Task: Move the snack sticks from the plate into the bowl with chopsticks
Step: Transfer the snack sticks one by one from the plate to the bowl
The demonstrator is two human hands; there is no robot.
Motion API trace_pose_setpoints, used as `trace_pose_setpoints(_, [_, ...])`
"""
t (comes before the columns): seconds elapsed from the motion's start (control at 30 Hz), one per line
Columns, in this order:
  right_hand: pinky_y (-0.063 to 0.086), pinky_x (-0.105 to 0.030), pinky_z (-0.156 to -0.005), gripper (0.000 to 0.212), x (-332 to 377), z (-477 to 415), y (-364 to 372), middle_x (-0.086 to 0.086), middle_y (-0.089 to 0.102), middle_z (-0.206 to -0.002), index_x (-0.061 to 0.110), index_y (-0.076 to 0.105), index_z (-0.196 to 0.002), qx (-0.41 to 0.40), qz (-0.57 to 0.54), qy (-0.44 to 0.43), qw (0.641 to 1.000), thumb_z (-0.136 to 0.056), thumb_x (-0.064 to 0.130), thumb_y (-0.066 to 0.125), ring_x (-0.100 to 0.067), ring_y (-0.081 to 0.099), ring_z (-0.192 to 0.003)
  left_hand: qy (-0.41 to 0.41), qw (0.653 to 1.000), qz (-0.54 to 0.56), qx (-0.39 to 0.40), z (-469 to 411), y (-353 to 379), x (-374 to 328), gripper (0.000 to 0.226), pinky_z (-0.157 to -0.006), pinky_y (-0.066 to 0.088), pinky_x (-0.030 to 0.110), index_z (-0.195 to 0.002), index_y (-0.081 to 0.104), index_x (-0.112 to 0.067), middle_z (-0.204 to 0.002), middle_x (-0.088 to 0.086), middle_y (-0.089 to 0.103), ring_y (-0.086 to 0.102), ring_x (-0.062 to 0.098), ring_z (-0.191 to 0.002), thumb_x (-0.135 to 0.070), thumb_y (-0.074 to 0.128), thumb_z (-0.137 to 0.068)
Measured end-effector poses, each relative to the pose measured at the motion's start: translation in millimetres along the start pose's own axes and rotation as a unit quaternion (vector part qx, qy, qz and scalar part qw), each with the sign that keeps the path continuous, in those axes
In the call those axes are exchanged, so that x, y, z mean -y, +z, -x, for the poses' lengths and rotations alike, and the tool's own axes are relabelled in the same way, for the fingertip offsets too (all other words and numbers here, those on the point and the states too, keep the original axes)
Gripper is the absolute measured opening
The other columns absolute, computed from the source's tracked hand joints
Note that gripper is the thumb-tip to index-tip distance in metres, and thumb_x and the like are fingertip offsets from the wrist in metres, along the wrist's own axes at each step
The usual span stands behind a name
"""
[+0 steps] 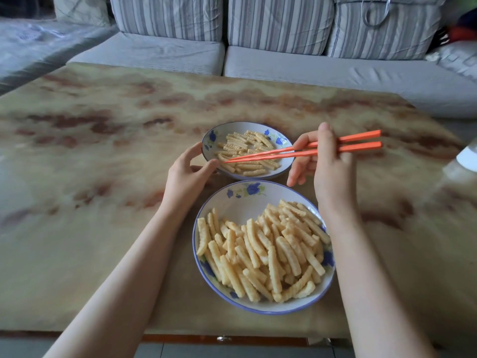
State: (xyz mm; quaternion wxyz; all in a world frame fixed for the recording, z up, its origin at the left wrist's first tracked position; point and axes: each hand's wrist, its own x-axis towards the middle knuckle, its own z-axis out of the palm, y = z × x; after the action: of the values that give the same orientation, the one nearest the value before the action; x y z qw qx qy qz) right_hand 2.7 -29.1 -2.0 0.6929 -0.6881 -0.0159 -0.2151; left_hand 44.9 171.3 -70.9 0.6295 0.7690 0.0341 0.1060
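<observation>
Two white dishes with blue flowers stand on the table. The larger near dish [237, 202] is heaped with pale crinkled snack sticks [271, 249]. The smaller far dish [219, 130] holds a thinner layer of snack sticks [245, 148]. My left hand [185, 174] grips the far dish's left rim between thumb and fingers. My right hand [327, 164] holds a pair of orange chopsticks [361, 142]. Their tips lie close together over the left side of the far dish, down at the sticks. I cannot tell whether a stick is pinched between them.
The dishes sit on a marbled yellow-brown table [103, 177], the near dish close to its front edge. A grey striped sofa [258, 60] runs behind the table. A pale, blurred object [467, 156] shows at the right edge.
</observation>
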Motion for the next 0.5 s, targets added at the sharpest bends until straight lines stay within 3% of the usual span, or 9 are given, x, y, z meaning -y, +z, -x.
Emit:
trace_pose_setpoints(0.1, [0.032,-0.025,-0.039,0.049,8,0,-7,-0.005,0.05,-0.038,0.009,0.055,-0.068,-0.005,-0.002,-0.011,1.0,-0.105,0.025,0.029,-0.021,0.049,-0.032,0.002,1.0,-0.003,0.0,1,0,0,0.043,-0.075,0.059,0.03,-0.131,0.059,-0.029,-0.099,-0.014,0.073,0.074,0.013,-0.074,-0.02,0.067,-0.09])
trace_pose_setpoints(0.23, [0.029,-0.029,-0.04,0.048,25,1,-23,-0.004,0.046,-0.035,0.01,0.054,-0.064,0.004,-0.03,0.002,1.0,-0.104,0.025,0.031,-0.022,0.043,-0.029,-0.003,1.0,-0.003,-0.001,0,0,2,0.044,-0.078,0.059,0.031,-0.132,0.058,-0.028,-0.103,-0.003,0.075,0.073,0.013,-0.075,-0.023,0.066,-0.09])
trace_pose_setpoints(0.33, [0.027,-0.028,-0.039,0.048,36,4,-33,-0.004,0.042,-0.034,0.01,0.052,-0.063,0.045,-0.028,0.022,0.998,-0.104,0.026,0.031,-0.022,0.039,-0.027,-0.001,1.0,-0.008,0.001,-2,0,4,0.044,-0.081,0.059,0.035,-0.133,0.058,-0.028,-0.106,-0.001,0.074,0.074,0.013,-0.078,-0.024,0.067,-0.089])
trace_pose_setpoints(0.5, [0.028,-0.019,-0.036,0.049,42,13,-33,-0.007,0.041,-0.034,0.008,0.053,-0.064,0.128,0.016,0.049,0.99,-0.104,0.028,0.032,-0.023,0.04,-0.026,-0.005,1.0,-0.008,-0.003,-2,1,2,0.044,-0.075,0.059,0.028,-0.133,0.059,-0.026,-0.096,-0.002,0.075,0.074,0.015,-0.075,-0.022,0.067,-0.09])
